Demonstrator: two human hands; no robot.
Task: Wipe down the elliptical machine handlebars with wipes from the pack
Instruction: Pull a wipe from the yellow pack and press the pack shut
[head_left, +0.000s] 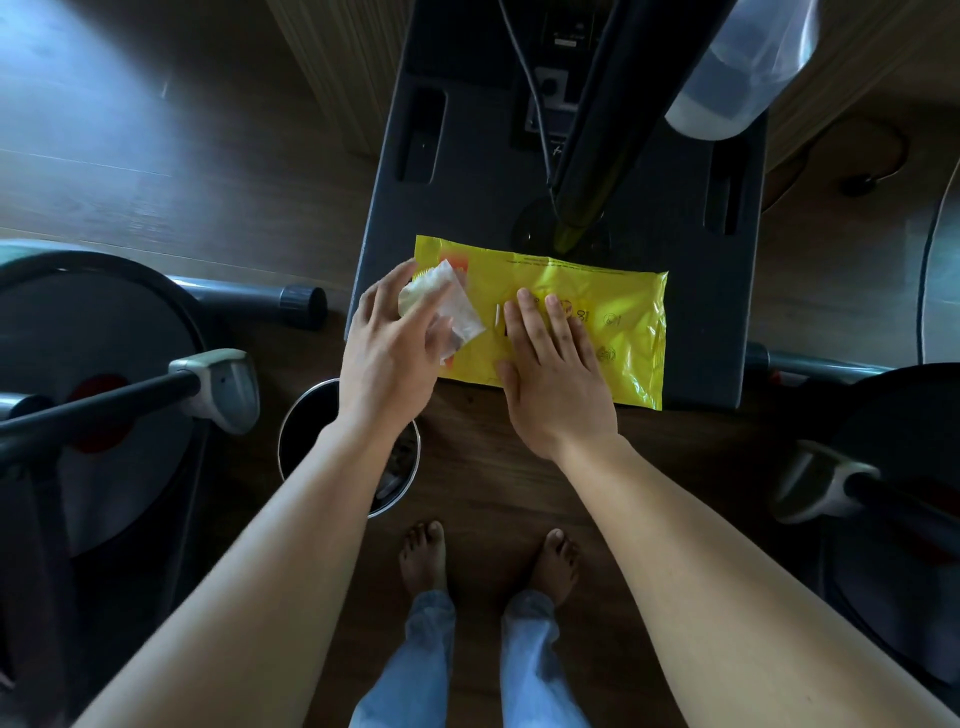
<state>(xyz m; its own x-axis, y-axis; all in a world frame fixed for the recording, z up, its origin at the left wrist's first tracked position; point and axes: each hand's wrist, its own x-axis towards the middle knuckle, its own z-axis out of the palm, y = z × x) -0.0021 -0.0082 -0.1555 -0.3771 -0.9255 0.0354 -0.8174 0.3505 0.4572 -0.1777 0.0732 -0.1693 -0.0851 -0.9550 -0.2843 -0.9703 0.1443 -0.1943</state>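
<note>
A yellow wipes pack (618, 332) lies flat on the dark grey base (696, 218) of a machine in front of me. My right hand (550, 374) presses flat on the pack, fingers spread. My left hand (387, 353) is over the pack's left end, pinching a white wipe (452, 306) that stands up from the pack. A handlebar with a grey joint (218, 389) reaches in from the left, and another handlebar (831, 483) from the right.
A round bin (306, 415) with a metal rim stands on the wooden floor under my left forearm. A black post (597, 156) rises from the base, with a clear water bottle (737, 67) beside it. Dark flywheel housings sit at both sides. My bare feet (488, 561) are below.
</note>
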